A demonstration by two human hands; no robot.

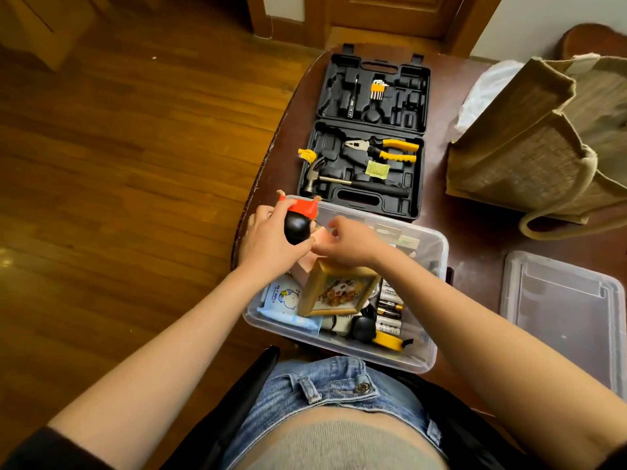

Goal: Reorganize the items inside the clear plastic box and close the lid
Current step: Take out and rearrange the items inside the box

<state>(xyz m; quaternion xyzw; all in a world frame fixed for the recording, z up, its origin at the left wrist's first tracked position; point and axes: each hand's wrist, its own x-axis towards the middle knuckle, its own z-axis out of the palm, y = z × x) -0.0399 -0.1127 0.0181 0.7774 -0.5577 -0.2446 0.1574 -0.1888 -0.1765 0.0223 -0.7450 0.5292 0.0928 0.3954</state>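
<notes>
— How are your arms placed?

— Both of your forearms reach forward from the lower corners and meet over the far left part of the clear plastic box (428,359), which sits on the dark worktop (437,205) right in front of you.

— And your left hand?

— Your left hand (268,237) comes in from the left, and its grip is curled round a small doll (298,220) with a black round head and a red body. You hold it tilted above the box's far left corner, thumb below it, fingers over the top.

— Your right?

— Your right hand (351,240) lies just beside the doll, fingers bent and drawn together. Its fingertips are at a pink box (302,273) under the doll; whether they pinch anything I cannot tell.

— What lies in the box?

— A wooden picture frame (339,290) leans upright in the middle, a pack of wet wipes (283,298) on the left, batteries (390,310) on the right, a yellow tape measure (388,340) near the front.

— The lid?

— The lid (563,317) lies flat on the worktop to the right, apart from the box. Beyond the box an open black tool case (368,130) holds a hammer (339,178) and pliers (383,149), and a jute bag (529,140) stands to its right.
</notes>
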